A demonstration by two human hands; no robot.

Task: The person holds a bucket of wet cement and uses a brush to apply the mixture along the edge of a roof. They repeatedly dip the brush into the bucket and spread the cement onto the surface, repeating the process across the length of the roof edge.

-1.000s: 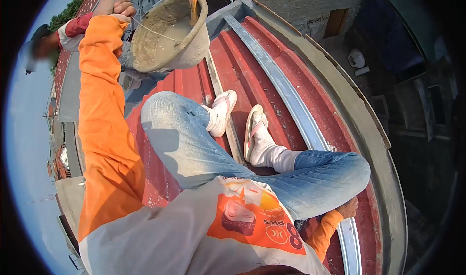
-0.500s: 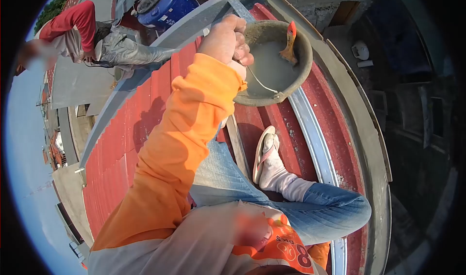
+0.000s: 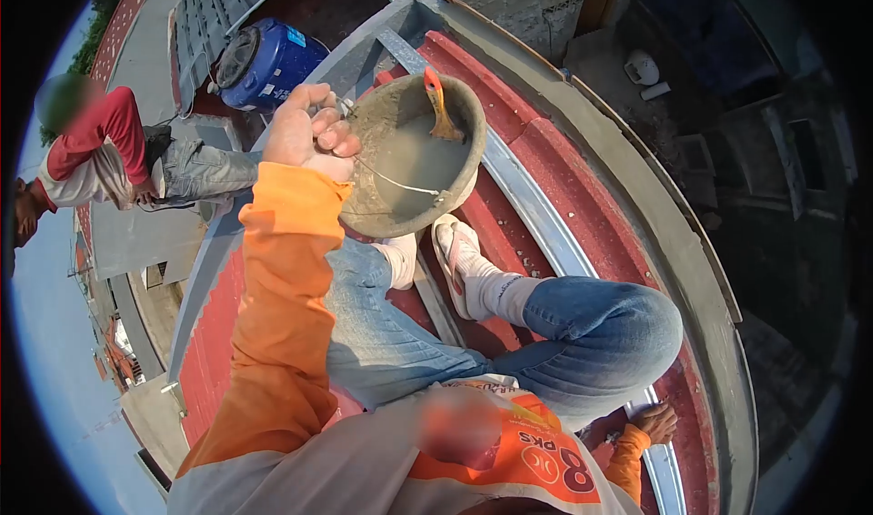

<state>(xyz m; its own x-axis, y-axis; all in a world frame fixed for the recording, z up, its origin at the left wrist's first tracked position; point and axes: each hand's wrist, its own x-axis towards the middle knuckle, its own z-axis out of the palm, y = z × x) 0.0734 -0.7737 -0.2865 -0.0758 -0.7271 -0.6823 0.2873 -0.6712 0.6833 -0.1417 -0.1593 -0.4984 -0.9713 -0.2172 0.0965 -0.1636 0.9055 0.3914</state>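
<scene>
My left hand (image 3: 311, 131), in an orange sleeve, is closed on the thin handle (image 3: 391, 180) of a cement-smeared bucket (image 3: 475, 146). Grey, watery liquid (image 3: 405, 156) fills part of the bucket. A paintbrush (image 3: 438, 106) with an orange-tipped handle leans inside against the far right wall, bristles down. At the lower right, my right hand (image 3: 655, 422) has its fingers curled over a shiny metal strip (image 3: 546, 210) on the roof. Both my feet, in socks, rest just below the bucket; a sandal (image 3: 450, 265) shows on one.
I sit on red corrugated roofing (image 3: 568, 174) beside a grey cement ledge (image 3: 627, 187), with a deep drop beyond it. A blue drum (image 3: 273, 65) stands at the upper left. Another person (image 3: 118, 146) in a red-sleeved shirt is at the left.
The bucket and my left hand have shifted left and down in view, nearer my feet. My right hand has come into view on the metal strip. The other person's head has turned or lowered.
</scene>
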